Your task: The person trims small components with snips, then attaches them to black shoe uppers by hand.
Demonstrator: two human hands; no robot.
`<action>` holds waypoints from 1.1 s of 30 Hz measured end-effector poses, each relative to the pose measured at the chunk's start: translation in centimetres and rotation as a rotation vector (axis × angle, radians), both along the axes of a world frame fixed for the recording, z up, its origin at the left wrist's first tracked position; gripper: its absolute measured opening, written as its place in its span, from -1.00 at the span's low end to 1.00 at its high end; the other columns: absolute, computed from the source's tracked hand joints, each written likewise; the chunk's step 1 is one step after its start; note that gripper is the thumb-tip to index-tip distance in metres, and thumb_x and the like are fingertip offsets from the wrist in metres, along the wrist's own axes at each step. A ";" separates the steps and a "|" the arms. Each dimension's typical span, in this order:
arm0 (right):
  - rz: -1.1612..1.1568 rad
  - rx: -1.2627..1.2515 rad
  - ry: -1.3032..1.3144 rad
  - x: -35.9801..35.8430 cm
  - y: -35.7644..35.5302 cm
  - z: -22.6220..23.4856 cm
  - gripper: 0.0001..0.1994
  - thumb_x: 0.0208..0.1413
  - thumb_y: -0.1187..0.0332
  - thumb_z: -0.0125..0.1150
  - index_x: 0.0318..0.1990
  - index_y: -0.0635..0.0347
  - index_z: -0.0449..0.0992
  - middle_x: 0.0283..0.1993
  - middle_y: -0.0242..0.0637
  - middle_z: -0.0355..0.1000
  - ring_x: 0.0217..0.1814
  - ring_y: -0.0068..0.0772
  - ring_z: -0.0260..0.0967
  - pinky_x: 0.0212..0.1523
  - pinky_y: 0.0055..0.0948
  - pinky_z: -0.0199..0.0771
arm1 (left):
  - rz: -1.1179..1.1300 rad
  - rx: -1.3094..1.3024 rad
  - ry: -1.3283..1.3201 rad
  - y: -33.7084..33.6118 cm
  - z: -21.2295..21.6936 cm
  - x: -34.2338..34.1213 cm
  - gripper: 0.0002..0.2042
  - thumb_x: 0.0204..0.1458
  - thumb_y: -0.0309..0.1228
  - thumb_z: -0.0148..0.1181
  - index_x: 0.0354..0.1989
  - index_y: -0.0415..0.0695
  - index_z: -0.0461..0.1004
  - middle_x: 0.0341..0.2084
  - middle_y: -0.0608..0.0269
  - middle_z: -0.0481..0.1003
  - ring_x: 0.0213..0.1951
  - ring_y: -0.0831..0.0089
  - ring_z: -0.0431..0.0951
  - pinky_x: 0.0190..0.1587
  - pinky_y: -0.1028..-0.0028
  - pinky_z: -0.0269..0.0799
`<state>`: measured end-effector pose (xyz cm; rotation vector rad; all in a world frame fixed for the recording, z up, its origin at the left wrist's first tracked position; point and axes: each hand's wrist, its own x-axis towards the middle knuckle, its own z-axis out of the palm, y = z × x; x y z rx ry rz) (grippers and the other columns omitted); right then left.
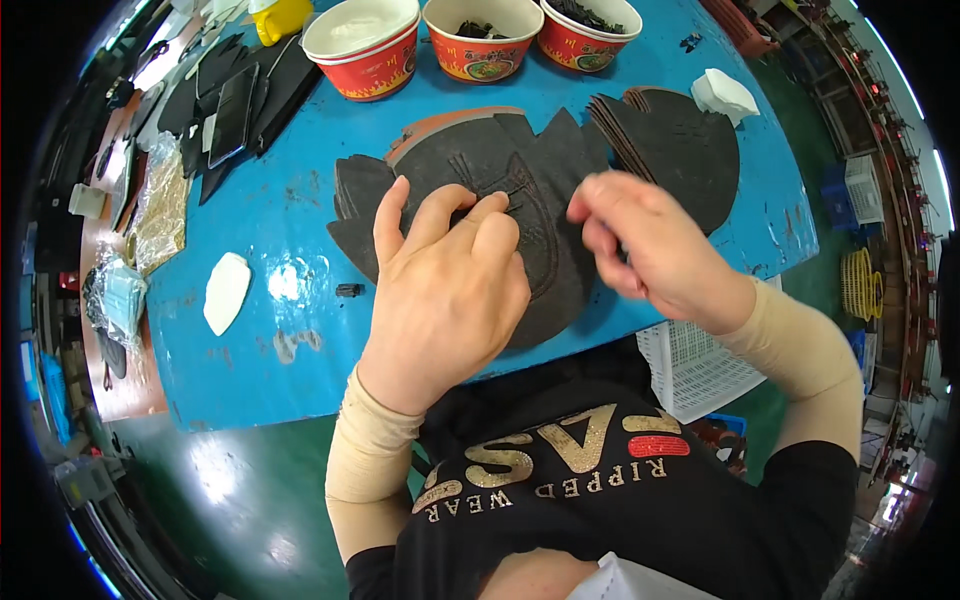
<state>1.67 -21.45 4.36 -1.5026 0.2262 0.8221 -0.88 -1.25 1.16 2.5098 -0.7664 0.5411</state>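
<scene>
My left hand point(450, 285) lies over a dark leather piece point(545, 312), its bent fingers spread and fingertips pressing on it. The thumb is mostly hidden. Curved stitch-like lines and small thin strips point(508, 192) show on the leather beside these fingertips. To the right, my right hand point(650, 235) is raised just over the leather, fingers curled in and slightly blurred. Whatever its fingertips pinch, if anything, is too small to make out. Further dark pieces with brown edges point(690, 150) lie fanned in a stack behind it.
Along the far edge of the blue table point(250, 375) stand red paper bowls point(365, 50), two with dark scraps. A phone point(233, 115) rests on dark pieces at left. White pads point(228, 293) lie at both sides. A white plastic basket point(690, 375) sits below the table's right edge.
</scene>
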 end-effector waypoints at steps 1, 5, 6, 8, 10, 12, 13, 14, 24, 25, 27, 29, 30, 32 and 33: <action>-0.094 0.013 -0.218 -0.1 0.0 -0.1 -0.71 0.28 0.17 0.00 -0.17 0.28 0.34 -0.50 -0.44 0.21 -0.66 -0.64 0.11 -0.69 -0.59 0.07 | -0.002 0.008 0.019 0.0 0.2 0.0 -0.84 -0.05 -0.48 0.13 -0.25 -0.17 0.45 -0.22 0.29 0.55 -0.05 0.27 0.48 0.26 0.05 -0.01; -0.107 -0.303 -1.092 2.1 0.2 -2.6 -0.73 0.13 0.35 0.24 -0.13 0.28 0.33 -0.38 -0.36 0.38 -0.41 -0.51 0.40 -0.35 -0.47 0.45 | 0.006 0.046 0.013 0.0 0.5 -0.1 -0.86 -0.03 -0.48 0.12 -0.27 -0.15 0.44 -0.22 0.28 0.55 -0.06 0.25 0.47 0.27 0.03 -0.01; -0.066 -0.294 -1.109 2.4 0.5 -2.3 -0.67 0.02 0.41 0.31 -0.13 0.28 0.32 -0.27 -0.27 0.48 -0.19 -0.39 0.50 -0.15 -0.40 0.47 | 0.014 0.062 0.007 -0.1 0.5 -0.1 -0.88 -0.03 -0.48 0.11 -0.29 -0.14 0.44 -0.21 0.28 0.55 -0.05 0.25 0.47 0.26 0.03 -0.01; 0.046 -0.294 -1.074 3.2 1.2 -2.3 -0.66 0.00 0.43 0.31 -0.12 0.28 0.31 -0.26 -0.21 0.50 -0.17 -0.32 0.52 -0.15 -0.38 0.48 | 0.026 0.086 -0.004 -0.3 0.6 -0.2 -0.89 -0.02 -0.47 0.10 -0.30 -0.13 0.43 -0.21 0.28 0.55 -0.05 0.25 0.47 0.26 0.02 -0.01; 0.185 -0.333 -1.111 4.0 1.6 -3.1 -0.65 -0.01 0.45 0.29 -0.10 0.28 0.29 -0.24 -0.09 0.51 -0.16 -0.07 0.52 -0.17 -0.28 0.49 | 0.026 0.091 0.001 -0.5 0.7 -0.2 -0.91 -0.01 -0.47 0.09 -0.31 -0.13 0.42 -0.20 0.27 0.55 -0.05 0.24 0.46 0.26 0.01 -0.01; 0.207 -0.404 -1.134 4.3 2.0 -3.4 -0.65 0.00 0.45 0.30 -0.09 0.28 0.30 -0.25 -0.08 0.51 -0.18 -0.10 0.52 -0.18 -0.31 0.48 | 0.034 0.105 0.001 -0.5 0.6 -0.2 -0.91 -0.01 -0.47 0.09 -0.31 -0.13 0.42 -0.20 0.27 0.55 -0.05 0.24 0.46 0.26 0.01 -0.01; 0.228 -0.486 -1.152 4.5 2.1 -3.5 -0.65 0.01 0.46 0.31 -0.08 0.28 0.31 -0.25 -0.07 0.51 -0.20 -0.13 0.52 -0.18 -0.34 0.47 | 0.035 0.110 0.003 -0.5 0.6 -0.2 -0.90 -0.01 -0.47 0.09 -0.31 -0.13 0.42 -0.21 0.28 0.55 -0.04 0.24 0.46 0.26 0.00 -0.01; 0.232 -0.493 -1.189 4.6 2.2 -3.6 -0.65 0.02 0.42 0.31 -0.09 0.29 0.31 -0.24 0.00 0.49 -0.19 0.03 0.49 -0.21 -0.27 0.46 | 0.037 0.117 0.002 -0.5 0.6 -0.3 -0.90 -0.01 -0.47 0.09 -0.31 -0.13 0.42 -0.21 0.28 0.55 -0.04 0.24 0.46 0.26 0.00 -0.01; 0.185 -0.211 -0.770 -0.1 -4.0 -0.6 -0.80 0.09 0.41 0.17 -0.17 0.24 0.32 -0.34 -0.32 0.39 -0.38 -0.47 0.37 -0.32 -0.44 0.40 | 0.011 0.147 0.032 -0.1 1.3 0.4 -0.83 -0.02 -0.47 0.08 -0.23 -0.14 0.45 -0.38 0.28 0.52 -0.06 0.27 0.46 0.27 -0.03 -0.01; 0.214 -0.157 -0.578 -1.4 -5.0 0.4 -0.82 0.10 0.41 0.15 -0.20 0.24 0.32 -0.36 -0.41 0.35 -0.42 -0.59 0.30 -0.35 -0.52 0.38 | 0.000 0.189 0.021 -0.1 1.3 0.5 -0.83 -0.03 -0.47 0.08 -0.24 -0.14 0.44 -0.39 0.27 0.51 -0.07 0.27 0.46 0.27 -0.03 0.00; 0.295 -0.101 -0.359 -3.2 -7.6 0.6 -0.85 0.11 0.44 0.14 -0.25 0.23 0.30 -0.37 -0.40 0.35 -0.44 -0.61 0.30 -0.38 -0.56 0.36 | -0.015 0.198 0.015 0.1 1.5 1.0 -0.84 -0.03 -0.47 0.08 -0.24 -0.13 0.44 -0.40 0.27 0.50 -0.08 0.27 0.46 0.27 -0.03 0.01; 0.310 -0.086 -0.260 -5.1 -10.5 -0.8 -0.87 0.11 0.47 0.12 -0.29 0.24 0.27 -0.38 -0.40 0.33 -0.44 -0.62 0.31 -0.41 -0.54 0.36 | -0.038 0.204 0.007 0.2 1.5 1.6 -0.84 -0.04 -0.47 0.08 -0.25 -0.13 0.44 -0.42 0.26 0.49 -0.08 0.27 0.46 0.26 -0.03 0.02; 0.338 -0.103 -0.278 -6.3 -12.2 -2.1 -0.87 0.10 0.49 0.12 -0.28 0.25 0.27 -0.37 -0.32 0.36 -0.44 -0.50 0.36 -0.41 -0.46 0.38 | -0.060 0.213 -0.005 0.1 1.7 2.0 -0.85 -0.04 -0.47 0.08 -0.26 -0.13 0.44 -0.42 0.26 0.48 -0.09 0.28 0.46 0.26 -0.02 0.02; 0.360 -0.124 -0.294 -8.6 -14.9 -5.1 -0.86 0.08 0.51 0.12 -0.26 0.27 0.27 -0.37 -0.24 0.38 -0.44 -0.39 0.42 -0.42 -0.39 0.41 | -0.089 0.220 -0.018 0.1 2.0 2.6 -0.85 -0.04 -0.47 0.08 -0.27 -0.13 0.44 -0.43 0.25 0.47 -0.09 0.28 0.46 0.26 -0.02 0.03; 0.499 -0.395 -0.571 -9.6 -15.9 -6.5 -0.84 0.06 0.52 0.14 -0.25 0.27 0.29 -0.38 -0.13 0.41 -0.41 -0.20 0.44 -0.40 -0.32 0.43 | -0.102 0.205 0.002 0.3 2.2 2.8 -0.86 -0.04 -0.47 0.08 -0.27 -0.13 0.44 -0.42 0.25 0.47 -0.09 0.28 0.45 0.26 -0.01 0.02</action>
